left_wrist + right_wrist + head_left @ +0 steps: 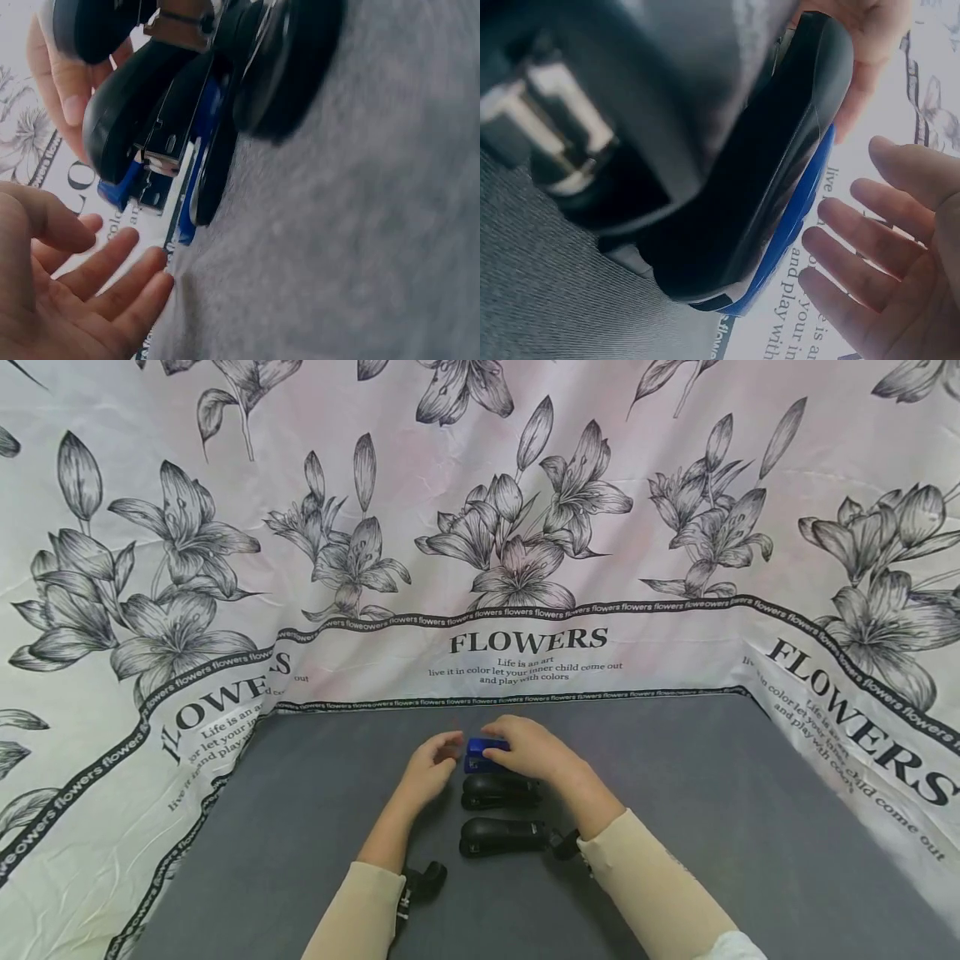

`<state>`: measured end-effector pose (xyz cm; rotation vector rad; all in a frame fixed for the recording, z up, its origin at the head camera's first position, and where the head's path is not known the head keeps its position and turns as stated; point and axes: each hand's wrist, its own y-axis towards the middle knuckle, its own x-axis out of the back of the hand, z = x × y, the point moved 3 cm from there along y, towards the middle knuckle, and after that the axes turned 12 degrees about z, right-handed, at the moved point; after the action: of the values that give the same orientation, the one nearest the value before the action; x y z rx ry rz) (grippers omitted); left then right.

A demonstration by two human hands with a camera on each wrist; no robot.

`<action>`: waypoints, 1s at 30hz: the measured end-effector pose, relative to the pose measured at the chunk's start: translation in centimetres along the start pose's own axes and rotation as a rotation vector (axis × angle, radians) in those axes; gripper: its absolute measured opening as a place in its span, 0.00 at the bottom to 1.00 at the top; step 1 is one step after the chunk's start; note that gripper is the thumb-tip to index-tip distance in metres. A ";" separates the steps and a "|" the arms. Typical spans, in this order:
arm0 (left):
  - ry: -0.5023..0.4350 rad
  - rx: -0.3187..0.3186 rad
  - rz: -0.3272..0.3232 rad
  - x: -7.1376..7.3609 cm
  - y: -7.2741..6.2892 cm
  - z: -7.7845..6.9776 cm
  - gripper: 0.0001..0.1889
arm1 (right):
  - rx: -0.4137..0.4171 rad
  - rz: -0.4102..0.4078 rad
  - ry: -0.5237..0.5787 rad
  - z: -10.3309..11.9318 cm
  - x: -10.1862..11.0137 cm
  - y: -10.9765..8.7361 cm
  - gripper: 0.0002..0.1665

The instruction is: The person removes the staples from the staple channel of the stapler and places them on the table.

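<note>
Three staplers lie one behind another, lengthwise across the grey table. Farthest back is a blue stapler (476,766), partly hidden by my right hand (528,747), which hovers over its right end. In the right wrist view the fingers (862,247) of that hand are loosely bent and apart from the blue stapler (791,217). My left hand (427,768) is beside the blue stapler's left end, fingers (124,300) spread and holding nothing. In front lie a black stapler (495,792) and a second black stapler (498,837) nearer to me.
A grey cloth covers the table (337,760). A white flower-printed curtain (517,652) stands behind it and along both sides. Black wrist cameras (427,881) stick out from the beige sleeves, the right one close to the nearest stapler's right end.
</note>
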<state>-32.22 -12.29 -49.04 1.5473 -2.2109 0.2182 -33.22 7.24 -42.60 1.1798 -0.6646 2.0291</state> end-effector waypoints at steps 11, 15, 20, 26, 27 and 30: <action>0.090 0.026 0.057 -0.6 0.3 1.0 0.27 | -0.032 0.054 -0.111 1.0 -0.1 1.6 0.17; 0.103 0.028 0.068 -0.6 0.3 1.3 0.27 | -0.043 0.062 -0.163 1.4 -0.1 2.1 0.15; 0.163 0.034 0.068 -0.7 0.5 1.7 0.25 | -0.063 0.079 -0.274 2.1 0.0 2.6 0.14; 0.284 0.003 0.051 -1.2 1.2 2.0 0.18 | -0.068 0.086 -0.433 3.2 -0.2 3.3 0.09; 0.291 0.001 0.050 -1.3 1.2 2.0 0.17 | -0.073 0.090 -0.449 3.3 -0.3 3.4 0.09; 0.305 0.012 0.059 -1.5 1.2 1.9 0.16 | -0.087 0.103 -0.484 3.4 -0.6 3.7 0.09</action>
<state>-33.41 -11.19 -51.23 1.3542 -2.0183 0.4544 -34.03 2.33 -41.86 1.6297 -1.0533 1.7796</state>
